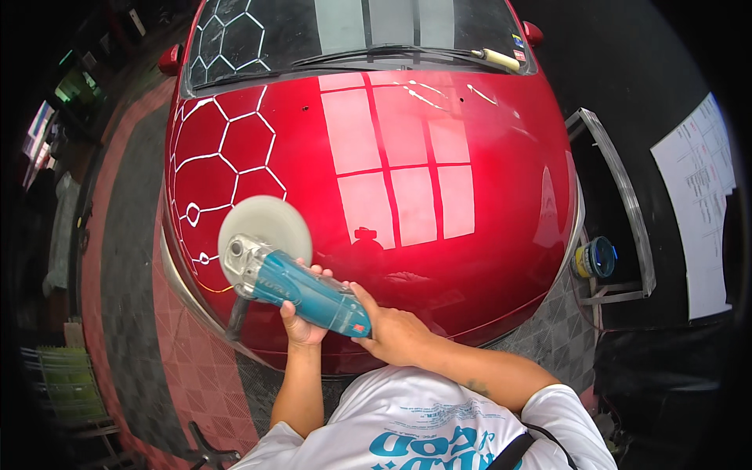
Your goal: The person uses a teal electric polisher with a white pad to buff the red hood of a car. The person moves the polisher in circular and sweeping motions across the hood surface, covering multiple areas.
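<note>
A teal rotary polisher [301, 291] with a silver head lies across both my hands above the front left of a glossy red car hood [392, 274]. Its round white pad [276, 223] is over the hood's left side; whether it touches the paint I cannot tell. My left hand [304, 325] wraps round the middle of the polisher's body, thumb on the near side. Round the rear end of the body, my right hand [395, 333] is closed. A dark side handle [236, 316] sticks out from the head, with no hand on it.
Reflected light lines and window shapes cover the hood. A cream bottle [499, 59] lies by the wiper [368, 53] at the windshield. To the right stand a metal frame [627, 196] and a yellow-and-blue tin [597, 258]. A white sheet [697, 196] hangs beyond them.
</note>
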A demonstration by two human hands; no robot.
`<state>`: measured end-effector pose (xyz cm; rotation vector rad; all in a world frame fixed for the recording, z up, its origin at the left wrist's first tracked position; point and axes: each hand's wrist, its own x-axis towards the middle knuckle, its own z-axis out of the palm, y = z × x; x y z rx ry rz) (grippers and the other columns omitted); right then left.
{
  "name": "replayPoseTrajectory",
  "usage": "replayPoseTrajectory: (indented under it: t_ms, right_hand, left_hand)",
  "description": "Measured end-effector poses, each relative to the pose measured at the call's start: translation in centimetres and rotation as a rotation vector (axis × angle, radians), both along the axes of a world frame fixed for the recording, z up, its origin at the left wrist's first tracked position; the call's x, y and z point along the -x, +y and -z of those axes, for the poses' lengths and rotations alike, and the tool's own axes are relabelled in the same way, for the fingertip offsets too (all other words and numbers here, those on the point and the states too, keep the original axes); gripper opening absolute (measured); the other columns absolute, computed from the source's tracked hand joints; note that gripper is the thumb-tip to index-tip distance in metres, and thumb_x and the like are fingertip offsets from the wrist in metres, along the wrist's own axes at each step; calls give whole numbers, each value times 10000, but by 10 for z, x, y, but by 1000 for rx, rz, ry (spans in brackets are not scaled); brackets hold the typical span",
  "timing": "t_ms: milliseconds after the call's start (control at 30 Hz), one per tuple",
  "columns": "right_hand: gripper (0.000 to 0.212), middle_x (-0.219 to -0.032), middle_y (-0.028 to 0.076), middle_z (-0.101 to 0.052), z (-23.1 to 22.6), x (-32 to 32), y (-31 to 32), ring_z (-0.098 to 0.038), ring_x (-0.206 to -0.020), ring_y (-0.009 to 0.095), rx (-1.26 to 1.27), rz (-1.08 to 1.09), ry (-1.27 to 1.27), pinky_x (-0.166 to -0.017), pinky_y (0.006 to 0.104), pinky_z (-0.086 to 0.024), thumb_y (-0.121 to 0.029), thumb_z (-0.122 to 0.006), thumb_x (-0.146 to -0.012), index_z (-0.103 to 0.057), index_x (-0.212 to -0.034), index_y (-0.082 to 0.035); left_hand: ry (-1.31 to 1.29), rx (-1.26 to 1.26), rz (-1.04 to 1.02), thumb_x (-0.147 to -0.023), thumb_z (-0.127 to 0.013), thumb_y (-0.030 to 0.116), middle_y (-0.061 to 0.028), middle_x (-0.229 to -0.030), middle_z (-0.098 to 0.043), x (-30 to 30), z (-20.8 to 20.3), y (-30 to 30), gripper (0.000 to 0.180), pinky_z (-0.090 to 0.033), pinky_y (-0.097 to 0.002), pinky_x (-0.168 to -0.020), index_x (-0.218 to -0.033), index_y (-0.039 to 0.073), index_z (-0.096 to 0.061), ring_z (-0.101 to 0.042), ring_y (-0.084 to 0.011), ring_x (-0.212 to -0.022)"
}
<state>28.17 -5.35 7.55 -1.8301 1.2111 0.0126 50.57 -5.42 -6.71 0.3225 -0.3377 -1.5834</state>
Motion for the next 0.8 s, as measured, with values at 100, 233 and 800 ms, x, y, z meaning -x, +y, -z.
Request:
replayPoseTrajectory:
  t_ms: [100, 233, 800]
  right_hand:
    - [1095, -1183, 329, -803, 6, 36, 17, -800, -1055, 527, -22, 150, 8, -939, 602, -637, -338, -834, -1026, -136, -1835, -97]
    - [1091, -1407, 316, -765, 34, 123, 68, -774, -1323, 453, 91, 519, -211, -1145, 508, -592, -241, -893, -975, -221, -1826, -122]
    - [710, -1010, 43, -652, 36, 221, 123, -602, -632, 108, -125, 1035, -497, -514, 288, -538, -49, -830, -968, -451, -1569, -52]
  left_hand:
    - [7, -21, 123, -841, -1011, 472, -114, -1563, -664, 40, -12, -8, 1051, -500, -671, -1285, -1697, 178, -477, -608, -380, -1510]
    - [19, -121, 435, -893, -967, 330, -151, -1478, -685, 142, -34, -25, 830, -562, -566, -1236, -1568, 70, -560, -668, -331, -1433]
    - [-2212, 582, -242, -905, -940, 411, -126, -1114, -784, 143, -131, -82, 501, -626, -492, -847, -1254, 83, -793, -781, -342, -1019]
